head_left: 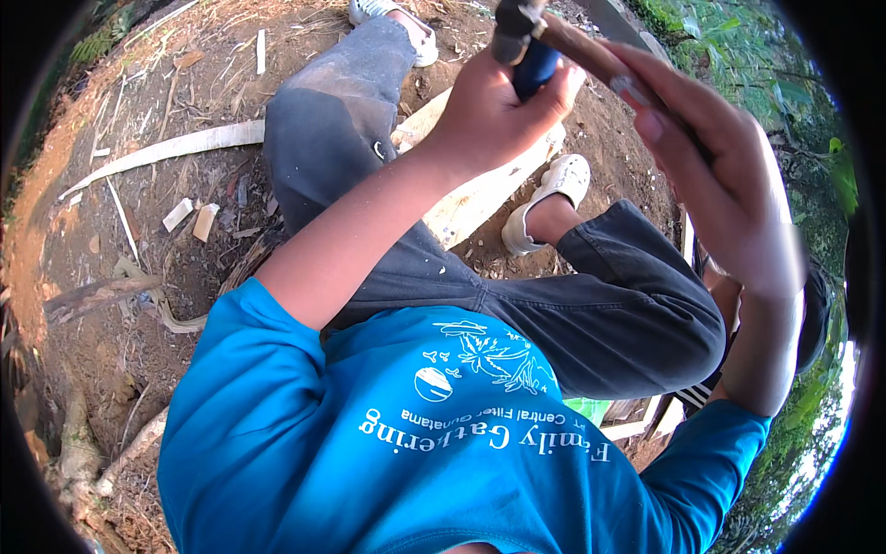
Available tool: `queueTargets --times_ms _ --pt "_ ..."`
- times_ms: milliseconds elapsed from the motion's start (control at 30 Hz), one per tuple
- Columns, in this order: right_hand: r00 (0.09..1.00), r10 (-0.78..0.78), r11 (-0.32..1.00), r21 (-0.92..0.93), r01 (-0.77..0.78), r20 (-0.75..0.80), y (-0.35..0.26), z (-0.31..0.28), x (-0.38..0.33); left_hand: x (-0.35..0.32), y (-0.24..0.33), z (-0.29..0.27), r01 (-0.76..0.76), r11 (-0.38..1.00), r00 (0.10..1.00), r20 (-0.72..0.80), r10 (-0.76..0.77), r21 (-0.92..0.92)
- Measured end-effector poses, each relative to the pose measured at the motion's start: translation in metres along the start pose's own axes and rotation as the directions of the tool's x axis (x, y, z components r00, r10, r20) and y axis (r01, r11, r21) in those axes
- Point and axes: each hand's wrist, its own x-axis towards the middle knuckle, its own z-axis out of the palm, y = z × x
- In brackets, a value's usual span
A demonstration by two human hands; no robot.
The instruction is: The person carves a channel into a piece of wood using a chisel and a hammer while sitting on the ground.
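Observation:
My left hand (494, 115) is closed around a blue handle (537, 69), upright in the fist; the lower end of that tool is hidden by my hand. Over to the right, my right hand (715, 152) grips the brown shaft of a hammer (591, 51), somewhat blurred. The dark hammer head is right at the top of the blue handle; whether they touch I cannot tell. Beneath my left forearm lies a pale, hewn length of timber (489, 194), running between my legs and partly covered by my arm.
A long pale strip of wood (175, 152) lies on the earth left of my leg. Small wood offcuts (205, 222), sticks and a root (78, 443) are scattered there. Another person in a dark cap (814, 319) is close behind my right arm. Green plants (784, 65) grow beyond.

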Motion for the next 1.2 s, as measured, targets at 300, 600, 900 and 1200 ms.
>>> queueTargets --times_ms 300,600,900,1200 --pt "0.979 0.075 0.996 -0.021 -0.081 -0.187 0.028 -0.014 -0.027 -0.006 0.005 -0.003 -0.027 0.989 0.992 0.124 0.008 0.148" --pt "0.984 0.051 0.997 0.064 -0.041 -0.171 0.029 -0.014 -0.035 -0.009 0.009 -0.003 -0.048 0.983 0.99 0.136 0.024 0.179" --pt "0.955 0.234 0.945 0.275 -0.178 -0.183 0.018 0.0 -0.071 -0.026 0.02 0.007 -0.05 0.974 0.984 0.179 0.01 0.22" --pt "0.853 0.462 0.826 0.469 -0.313 -0.243 0.049 0.007 -0.106 -0.063 0.017 0.032 -0.262 0.943 0.937 0.287 0.197 0.206"
